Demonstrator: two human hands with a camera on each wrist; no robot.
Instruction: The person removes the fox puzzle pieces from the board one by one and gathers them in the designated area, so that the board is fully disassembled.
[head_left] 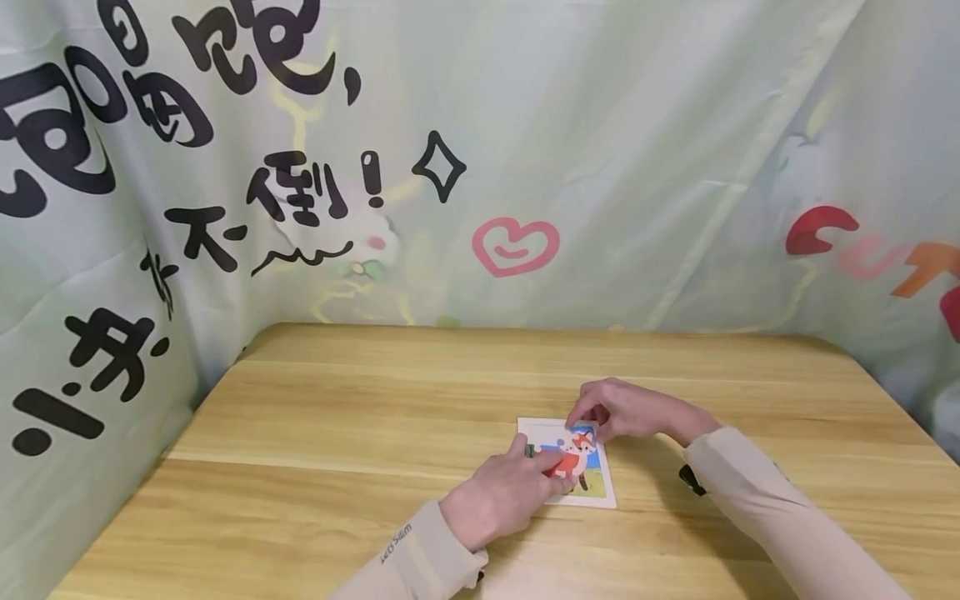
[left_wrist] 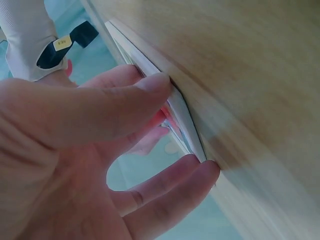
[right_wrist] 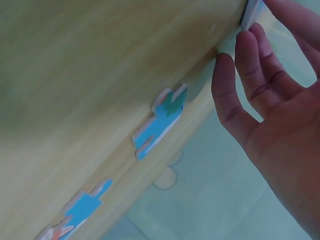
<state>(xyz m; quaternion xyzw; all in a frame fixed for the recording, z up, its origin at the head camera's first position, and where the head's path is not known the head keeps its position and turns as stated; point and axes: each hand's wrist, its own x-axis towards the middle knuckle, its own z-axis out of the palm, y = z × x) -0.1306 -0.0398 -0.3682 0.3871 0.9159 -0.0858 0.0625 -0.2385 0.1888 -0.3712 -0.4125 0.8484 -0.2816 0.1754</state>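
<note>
A small fox jigsaw puzzle [head_left: 592, 483] lies in a white-edged tray [head_left: 531, 425] on the table. My left hand [head_left: 506, 492] rests over its left side, index finger stretched across the fox's body. In the left wrist view the thumb touches the tray's edge, with two fingertips at another part of the rim. My right hand [head_left: 626, 408] curls its fingers and thumb about the puzzle's upper right corner. A blue patch shows under these fingers; the exact grip is partly hidden. In the right wrist view, fingertips [right_wrist: 247, 40] are close to the tray.
In the right wrist view, a blue and green puzzle piece [right_wrist: 162, 120] and another blue piece [right_wrist: 82, 207] lie on the wooden table [head_left: 337, 417]. A printed cloth [head_left: 600, 167] hangs behind the table and along its sides. Black wrist devices [head_left: 692, 480] sit at the cuffs.
</note>
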